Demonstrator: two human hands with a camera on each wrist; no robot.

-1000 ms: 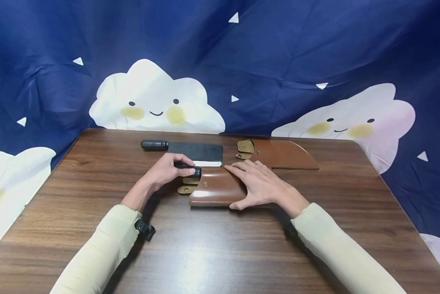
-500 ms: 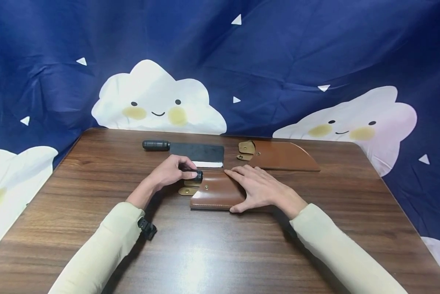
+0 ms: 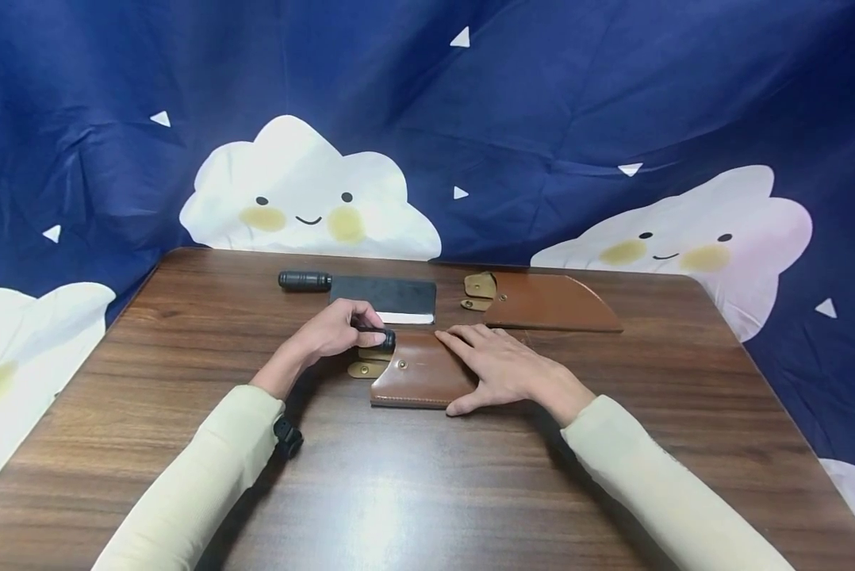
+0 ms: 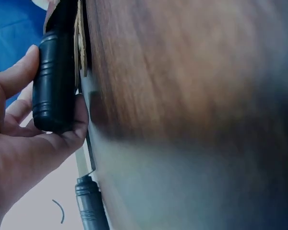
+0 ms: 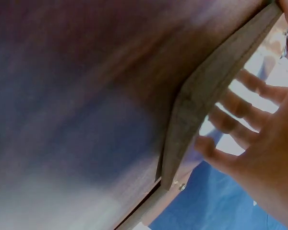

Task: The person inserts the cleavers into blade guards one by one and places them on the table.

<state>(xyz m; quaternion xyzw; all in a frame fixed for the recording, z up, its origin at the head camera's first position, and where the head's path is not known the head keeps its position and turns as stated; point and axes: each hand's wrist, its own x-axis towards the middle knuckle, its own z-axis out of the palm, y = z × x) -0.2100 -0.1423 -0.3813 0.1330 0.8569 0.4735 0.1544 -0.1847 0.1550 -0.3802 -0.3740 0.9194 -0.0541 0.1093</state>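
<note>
My left hand (image 3: 335, 327) holds a black ringed knife handle (image 4: 53, 81) between thumb and fingers. That handle sticks out of the mouth of a brown leather sheath (image 3: 423, 373) lying on the table; whatever blade it has is hidden inside. Two tan snap straps (image 3: 367, 369) hang from the sheath's left end, unfastened. My right hand (image 3: 502, 369) rests on the sheath's right end, fingers spread along the far side and thumb at the near edge. In the right wrist view the sheath's seamed edge (image 5: 194, 103) runs beside those fingers.
Behind my left hand lies a bare cleaver (image 3: 392, 295) with a black handle. A second brown sheath (image 3: 549, 301), straps undone, lies at the back right. The wooden table (image 3: 413, 484) ends at a blue cloud-printed cloth (image 3: 513, 103).
Compared with a second ago, the sheath and the handle sit slightly nearer to me. Both hands keep their hold and placement, and the last half second shows almost no movement.
</note>
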